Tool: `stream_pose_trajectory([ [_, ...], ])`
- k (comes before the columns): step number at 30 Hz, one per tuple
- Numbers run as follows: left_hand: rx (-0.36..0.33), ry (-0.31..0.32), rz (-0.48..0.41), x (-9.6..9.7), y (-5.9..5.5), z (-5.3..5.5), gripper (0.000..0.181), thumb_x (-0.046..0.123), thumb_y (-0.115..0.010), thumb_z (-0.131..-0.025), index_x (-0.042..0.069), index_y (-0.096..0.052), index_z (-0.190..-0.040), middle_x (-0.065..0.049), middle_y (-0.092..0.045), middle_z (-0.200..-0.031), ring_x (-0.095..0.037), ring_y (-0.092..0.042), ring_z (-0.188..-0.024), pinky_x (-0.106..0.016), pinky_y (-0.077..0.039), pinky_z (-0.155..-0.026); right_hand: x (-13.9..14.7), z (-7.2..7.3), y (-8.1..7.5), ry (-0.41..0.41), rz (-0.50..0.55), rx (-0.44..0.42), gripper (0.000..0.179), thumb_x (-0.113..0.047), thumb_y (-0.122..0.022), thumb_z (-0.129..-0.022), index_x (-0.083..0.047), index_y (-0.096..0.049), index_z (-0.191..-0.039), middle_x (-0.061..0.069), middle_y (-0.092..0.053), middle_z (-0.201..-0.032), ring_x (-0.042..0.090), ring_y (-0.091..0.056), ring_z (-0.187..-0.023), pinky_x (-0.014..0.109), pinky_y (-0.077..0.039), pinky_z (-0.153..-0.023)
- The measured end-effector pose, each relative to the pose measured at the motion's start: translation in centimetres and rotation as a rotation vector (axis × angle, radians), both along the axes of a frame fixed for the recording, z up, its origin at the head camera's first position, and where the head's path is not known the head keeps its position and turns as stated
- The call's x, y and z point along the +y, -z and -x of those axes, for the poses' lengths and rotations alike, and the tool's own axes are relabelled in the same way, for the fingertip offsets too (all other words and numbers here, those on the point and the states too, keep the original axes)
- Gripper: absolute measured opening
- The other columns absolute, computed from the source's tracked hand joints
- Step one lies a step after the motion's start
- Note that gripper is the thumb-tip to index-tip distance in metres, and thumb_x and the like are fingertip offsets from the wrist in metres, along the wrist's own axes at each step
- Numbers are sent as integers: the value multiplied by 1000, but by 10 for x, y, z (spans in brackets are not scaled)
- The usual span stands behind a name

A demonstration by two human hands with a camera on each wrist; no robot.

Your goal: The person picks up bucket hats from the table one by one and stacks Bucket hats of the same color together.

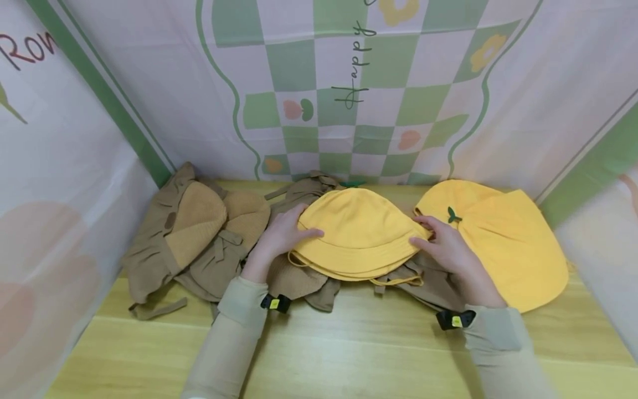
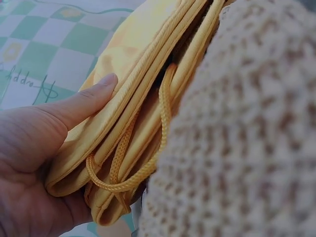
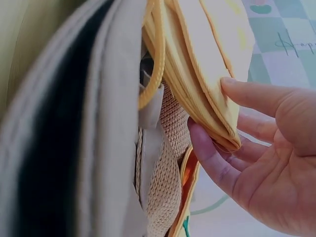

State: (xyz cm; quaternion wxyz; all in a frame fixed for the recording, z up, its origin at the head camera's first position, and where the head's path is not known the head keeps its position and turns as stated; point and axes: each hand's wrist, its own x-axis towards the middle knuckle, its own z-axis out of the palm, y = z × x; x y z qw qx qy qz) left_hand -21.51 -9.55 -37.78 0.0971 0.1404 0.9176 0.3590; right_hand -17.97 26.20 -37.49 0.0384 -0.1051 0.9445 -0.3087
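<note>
Folded yellow bucket hats, their layered brims lying one on another, are held between both hands at the middle of the table. My left hand pinches their left end, thumb on the outer brim; the left wrist view shows a yellow cord looping from between the layers. At the other end, my right hand pinches the brims between thumb and fingers. Beneath these hats lie brown hats with woven crowns, partly hidden. In the right wrist view, the yellow brim's corner sits in the fingers.
More brown hats with straps lie in a heap on the left. To the right spreads another yellow hat with a green leaf sprout. The wooden table meets a checked cloth backdrop behind and cloth walls on both sides.
</note>
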Motion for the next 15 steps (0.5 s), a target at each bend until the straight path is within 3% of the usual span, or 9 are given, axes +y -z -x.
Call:
stream_pose_trajectory([
  [3, 9, 2, -13, -1, 0, 1, 69, 51, -70, -90, 14, -49, -144, -11, -61, -138, -30, -61, -122, -47, -49, -103, 0, 1, -2, -10, -26, -8, 57, -25, -62, -100, 5, -45, -145, 35, -54, -137, 45, -61, -109, 55, -51, -90],
  [8, 1, -11, -13, -2, 1, 2, 72, 51, -71, -90, 10, -48, -144, -12, -60, -140, -31, -59, -126, -47, -47, -107, 1, 5, -6, -45, -86, -24, 58, -26, -63, -99, 4, -46, -145, 35, -56, -134, 46, -63, -109, 57, -51, -90],
  [15, -61, -32, 61, -5, 3, 3, 82, 58, -64, -91, 5, -41, -150, -18, -56, -144, -36, -55, -130, -50, -46, -107, 14, 10, -15, -187, -125, -59, 62, -23, -67, -97, 5, -43, -147, 34, -53, -138, 43, -65, -109, 52, -55, -89],
])
